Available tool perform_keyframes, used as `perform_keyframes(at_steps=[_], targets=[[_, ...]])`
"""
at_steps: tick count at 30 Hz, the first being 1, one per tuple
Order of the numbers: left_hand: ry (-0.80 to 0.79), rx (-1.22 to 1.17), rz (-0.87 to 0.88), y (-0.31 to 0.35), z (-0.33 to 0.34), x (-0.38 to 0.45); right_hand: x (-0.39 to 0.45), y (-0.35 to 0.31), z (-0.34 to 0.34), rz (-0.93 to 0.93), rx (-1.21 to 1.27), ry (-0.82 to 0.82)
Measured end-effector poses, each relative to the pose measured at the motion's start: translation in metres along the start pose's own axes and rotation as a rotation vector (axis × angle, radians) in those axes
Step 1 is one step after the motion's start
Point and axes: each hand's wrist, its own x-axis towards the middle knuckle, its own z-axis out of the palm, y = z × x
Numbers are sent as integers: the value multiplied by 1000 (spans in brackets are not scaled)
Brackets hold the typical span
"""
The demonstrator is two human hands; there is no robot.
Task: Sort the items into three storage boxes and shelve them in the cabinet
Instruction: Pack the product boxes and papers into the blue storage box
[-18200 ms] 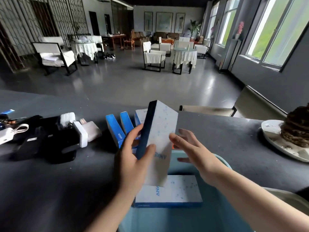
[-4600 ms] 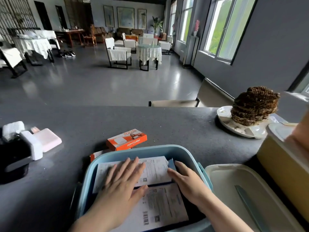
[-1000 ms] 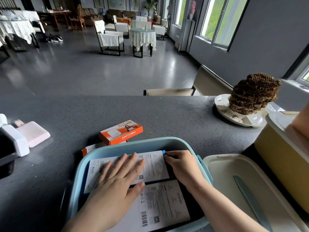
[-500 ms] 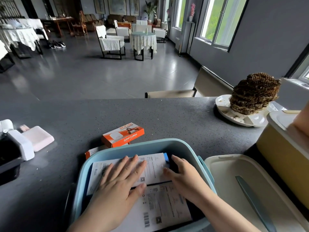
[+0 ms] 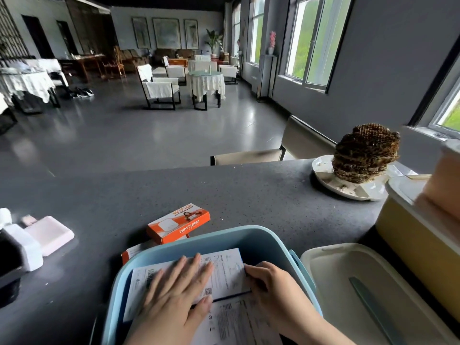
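Both hands in the blue storage box (image 5: 254,239), on the packed flat boxes.

I see the left hand (image 5: 174,295) lying flat, fingers extended, on the upper white labelled box (image 5: 224,270). The right hand (image 5: 271,285) has its fingers curled at that box's right edge; whether they grip it I cannot tell. An orange box (image 5: 178,224) lies on the worktop (image 5: 249,190) just beyond the blue box, a cream lid (image 5: 348,282) beside it.
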Motion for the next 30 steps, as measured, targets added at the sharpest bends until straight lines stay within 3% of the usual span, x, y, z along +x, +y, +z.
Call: perform_keyframes(at_steps=[5, 14, 20, 23, 25, 28, 30], targets=[[28, 33, 9, 1, 0, 0, -2, -4, -7, 77, 238, -60], [-50, -5, -126, 12, -6, -7, -4, -10, -5, 81, 237, -53], [-72, -115, -137, 21, -8, -15, -6, -12, 2, 23, -89, -39], [4, -150, -92, 12, -30, -5, 8, -23, -7, -107, -50, 197], [168, -275, -201, -4, -47, 5, 28, -31, -17, -158, -19, 268], [407, -462, -390, -42, -68, 26, 75, -48, -24, -254, 5, 224], [390, -519, -489, -77, -66, 41, 116, -58, -17, -308, -16, 162]])
